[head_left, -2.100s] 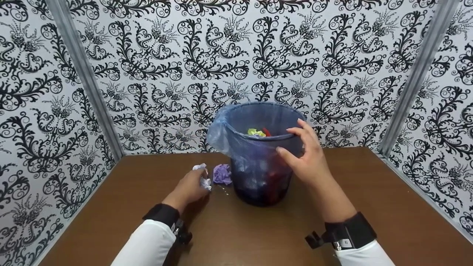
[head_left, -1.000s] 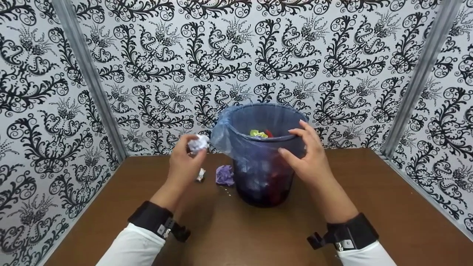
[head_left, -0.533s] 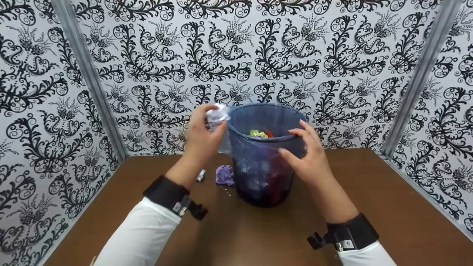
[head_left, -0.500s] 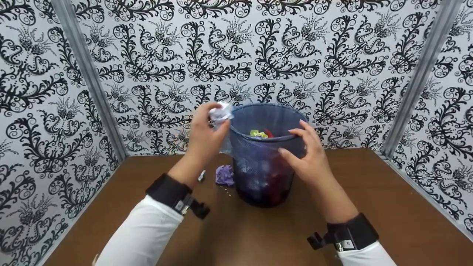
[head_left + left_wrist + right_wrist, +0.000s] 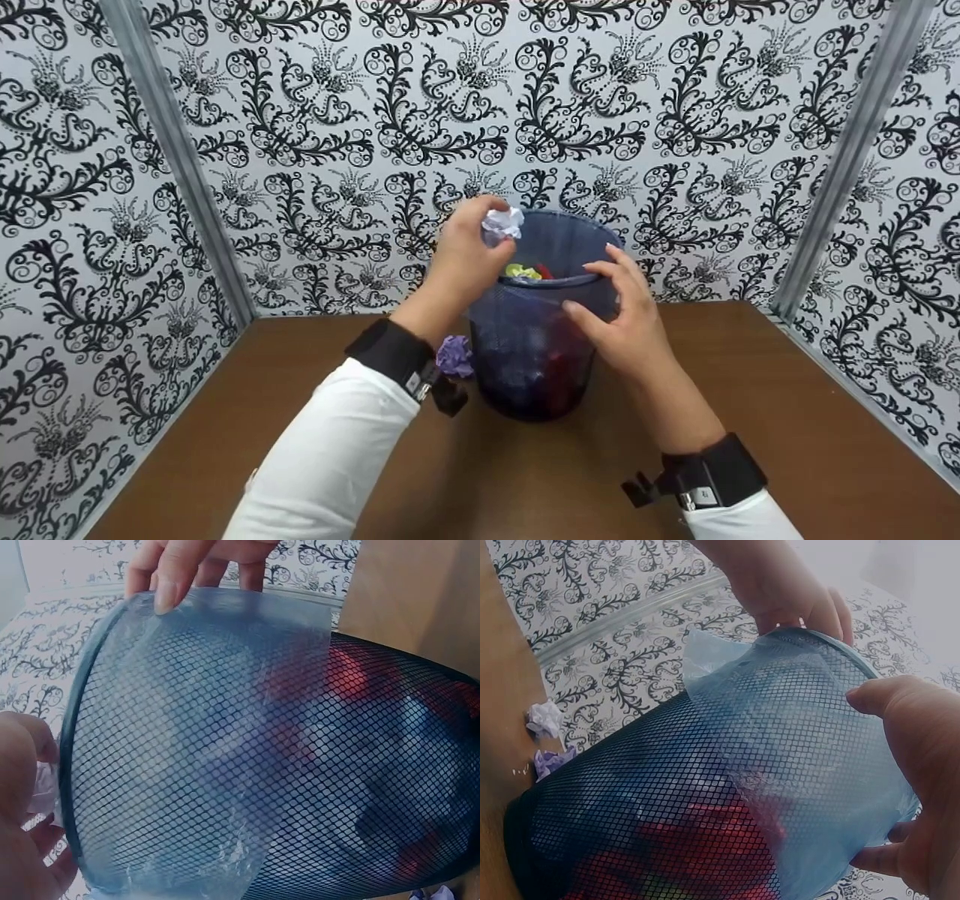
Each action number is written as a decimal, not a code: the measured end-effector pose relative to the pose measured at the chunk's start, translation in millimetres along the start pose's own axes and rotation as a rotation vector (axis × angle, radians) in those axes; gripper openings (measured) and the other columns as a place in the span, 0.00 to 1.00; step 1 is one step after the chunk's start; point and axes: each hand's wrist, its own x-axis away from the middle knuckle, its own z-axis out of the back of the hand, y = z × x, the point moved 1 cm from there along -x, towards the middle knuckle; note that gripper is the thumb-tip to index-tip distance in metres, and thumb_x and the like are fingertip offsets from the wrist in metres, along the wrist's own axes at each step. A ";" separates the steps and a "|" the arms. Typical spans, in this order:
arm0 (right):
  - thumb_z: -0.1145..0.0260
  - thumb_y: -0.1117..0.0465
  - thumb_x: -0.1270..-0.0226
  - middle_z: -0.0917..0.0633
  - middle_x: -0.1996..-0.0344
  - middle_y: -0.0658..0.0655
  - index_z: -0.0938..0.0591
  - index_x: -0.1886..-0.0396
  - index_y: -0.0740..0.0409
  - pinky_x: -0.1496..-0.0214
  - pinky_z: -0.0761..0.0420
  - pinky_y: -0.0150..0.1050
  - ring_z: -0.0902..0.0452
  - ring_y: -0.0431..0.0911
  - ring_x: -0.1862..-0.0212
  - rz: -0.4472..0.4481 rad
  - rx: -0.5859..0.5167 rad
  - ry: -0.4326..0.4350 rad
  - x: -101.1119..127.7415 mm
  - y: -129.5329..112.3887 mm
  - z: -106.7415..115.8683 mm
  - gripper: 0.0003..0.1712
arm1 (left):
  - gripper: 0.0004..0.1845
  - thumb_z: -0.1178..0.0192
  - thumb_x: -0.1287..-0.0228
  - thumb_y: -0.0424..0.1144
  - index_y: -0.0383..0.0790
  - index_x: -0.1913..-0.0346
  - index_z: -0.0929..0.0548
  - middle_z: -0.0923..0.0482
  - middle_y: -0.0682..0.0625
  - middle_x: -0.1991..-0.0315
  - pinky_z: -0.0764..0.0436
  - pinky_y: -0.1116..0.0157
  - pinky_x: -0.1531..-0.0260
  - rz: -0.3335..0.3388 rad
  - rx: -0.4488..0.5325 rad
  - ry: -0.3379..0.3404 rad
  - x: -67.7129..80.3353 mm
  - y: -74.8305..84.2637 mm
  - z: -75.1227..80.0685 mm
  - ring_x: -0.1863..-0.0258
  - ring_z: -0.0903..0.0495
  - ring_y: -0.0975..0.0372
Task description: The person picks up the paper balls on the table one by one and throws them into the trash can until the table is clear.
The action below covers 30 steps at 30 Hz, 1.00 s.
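My left hand (image 5: 469, 244) pinches a crumpled white paper ball (image 5: 504, 223) between thumb and fingers, at the left side of the bin's opening. A dark mesh wastebasket (image 5: 532, 352) stands upright, lined with a translucent bluish plastic bag (image 5: 810, 712) folded over its rim. My right hand (image 5: 634, 315) grips the rim at the right, thumb outside and fingers over the edge. Yellow-green crumpled paper (image 5: 523, 271) and a red piece (image 5: 544, 271) show inside the bin. In the left wrist view, the paper ball is partly hidden by the left hand (image 5: 26, 810).
A crumpled purple paper ball (image 5: 454, 356) lies on the brown table (image 5: 675, 465), left of the bin's base. Another crumpled white paper (image 5: 545, 718) shows beside it in the right wrist view; my left arm hides it from the head view. Patterned walls (image 5: 322, 150) enclose the table.
My left hand picked up the white paper ball from the table, raised it and carried it right to the bin's rim. The right hand stays on the rim.
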 end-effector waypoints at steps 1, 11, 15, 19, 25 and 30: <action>0.24 0.46 0.48 0.38 0.28 0.51 0.22 0.45 0.42 0.32 0.42 0.62 0.44 0.54 0.27 -0.002 0.000 -0.001 0.0 -0.3 -0.2 0.30 | 0.22 0.33 0.46 0.32 0.48 0.48 0.23 0.26 0.54 0.52 0.21 0.72 0.62 0.020 -0.022 -0.019 -0.6 -0.5 -0.8 0.61 0.23 0.65; 0.24 0.47 0.48 0.38 0.27 0.52 0.22 0.44 0.42 0.32 0.43 0.63 0.45 0.54 0.27 -0.026 -0.010 -0.012 0.4 0.3 0.3 0.30 | 0.23 0.30 0.46 0.41 0.52 0.46 0.21 0.21 0.55 0.57 0.20 0.69 0.68 0.109 -0.128 -0.125 -1.3 -2.0 -4.1 0.66 0.20 0.64; 0.24 0.48 0.47 0.38 0.28 0.52 0.22 0.44 0.43 0.32 0.40 0.59 0.45 0.52 0.27 -0.015 -0.007 -0.005 1.6 2.2 0.1 0.30 | 0.23 0.30 0.47 0.41 0.51 0.46 0.20 0.21 0.54 0.57 0.20 0.69 0.67 0.105 -0.129 -0.145 -1.9 -3.1 -6.1 0.66 0.20 0.65; 0.25 0.49 0.47 0.37 0.28 0.53 0.22 0.44 0.43 0.33 0.39 0.57 0.45 0.51 0.27 -0.001 -0.007 0.003 2.6 3.1 0.0 0.29 | 0.24 0.29 0.49 0.41 0.49 0.47 0.20 0.21 0.53 0.55 0.21 0.69 0.64 0.086 -0.147 -0.150 -2.7 -2.1 -7.0 0.65 0.21 0.64; 0.25 0.47 0.47 0.38 0.28 0.52 0.22 0.44 0.44 0.31 0.42 0.60 0.47 0.52 0.26 -0.011 0.004 -0.004 1.6 2.6 0.2 0.30 | 0.26 0.28 0.50 0.43 0.52 0.45 0.21 0.21 0.55 0.57 0.21 0.68 0.64 0.111 -0.181 -0.174 -3.5 0.6 -6.5 0.65 0.20 0.64; 0.25 0.48 0.47 0.38 0.28 0.52 0.22 0.44 0.43 0.31 0.42 0.61 0.47 0.53 0.26 -0.011 0.003 -0.008 0.3 -0.1 -0.4 0.29 | 0.29 0.27 0.50 0.45 0.53 0.43 0.22 0.21 0.55 0.53 0.21 0.67 0.64 0.134 -0.183 -0.185 -4.1 0.4 -5.0 0.63 0.20 0.63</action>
